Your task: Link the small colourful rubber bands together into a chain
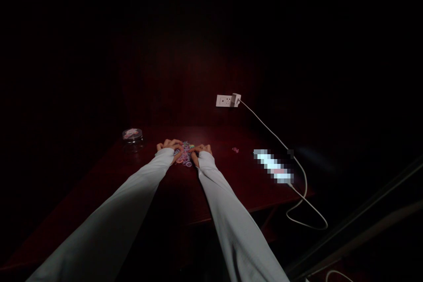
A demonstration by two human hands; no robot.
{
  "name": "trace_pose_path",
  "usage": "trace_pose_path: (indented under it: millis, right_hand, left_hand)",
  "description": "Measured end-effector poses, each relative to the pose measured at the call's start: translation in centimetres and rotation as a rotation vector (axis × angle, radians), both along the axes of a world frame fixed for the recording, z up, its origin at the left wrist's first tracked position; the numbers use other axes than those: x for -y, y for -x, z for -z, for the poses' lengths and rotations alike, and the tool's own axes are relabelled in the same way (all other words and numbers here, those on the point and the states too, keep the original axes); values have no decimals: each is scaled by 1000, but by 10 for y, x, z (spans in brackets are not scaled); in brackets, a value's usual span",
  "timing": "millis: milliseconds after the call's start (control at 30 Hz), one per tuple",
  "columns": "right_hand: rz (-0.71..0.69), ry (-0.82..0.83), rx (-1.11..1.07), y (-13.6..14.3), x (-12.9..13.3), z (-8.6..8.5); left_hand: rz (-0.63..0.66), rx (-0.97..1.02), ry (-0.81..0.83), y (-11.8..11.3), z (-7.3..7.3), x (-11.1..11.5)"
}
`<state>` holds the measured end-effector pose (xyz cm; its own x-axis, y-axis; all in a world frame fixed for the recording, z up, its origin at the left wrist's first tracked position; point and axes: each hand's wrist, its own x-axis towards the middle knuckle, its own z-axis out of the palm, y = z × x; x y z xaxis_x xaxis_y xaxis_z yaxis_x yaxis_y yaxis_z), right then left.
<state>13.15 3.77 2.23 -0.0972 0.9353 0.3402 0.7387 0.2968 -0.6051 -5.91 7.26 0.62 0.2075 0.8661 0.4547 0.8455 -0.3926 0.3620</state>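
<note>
A loose pile of small colourful hair ties (187, 162), in purple, pink, orange and green, lies on the dark red table between my two hands. At its left edge rests my left hand (169, 146), its fingers bent and apart, the thumb beside the ties. My right hand (202, 150) touches the pile from the right, with index finger and thumb spread. No tie is visibly gripped in either hand, though the palms are hidden. Apart from the pile, a small pink-red cluster of ties (235, 150) lies farther right.
A clear round jar (132, 140) with a patterned lid stands at the left of the table (178, 205). On the right lies a lit, blurred-out phone-like device (273, 166). Its white cable (269, 130) runs to a charger (235, 99) in the wall socket (223, 101).
</note>
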Motion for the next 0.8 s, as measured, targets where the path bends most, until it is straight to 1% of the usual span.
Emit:
trace_pose_path:
  millis: [200, 333, 467, 567, 800]
  right_hand:
    - [-22, -27, 16, -1, -1, 3]
    - [-32, -33, 7, -1, 1, 4]
    - [-44, -18, 22, -2, 3, 2]
    - [-49, -9, 28, -2, 4, 0]
    - [-69, 6, 10, -1, 7, -6]
  left_hand:
    - [31, -31, 43, 1, -6, 3]
    - [39, -51, 21, 0, -8, 8]
    - [40, -58, 10, -1, -9, 9]
    - [29, -51, 39, 0, -8, 6]
    - [32, -20, 20, 1, -6, 2]
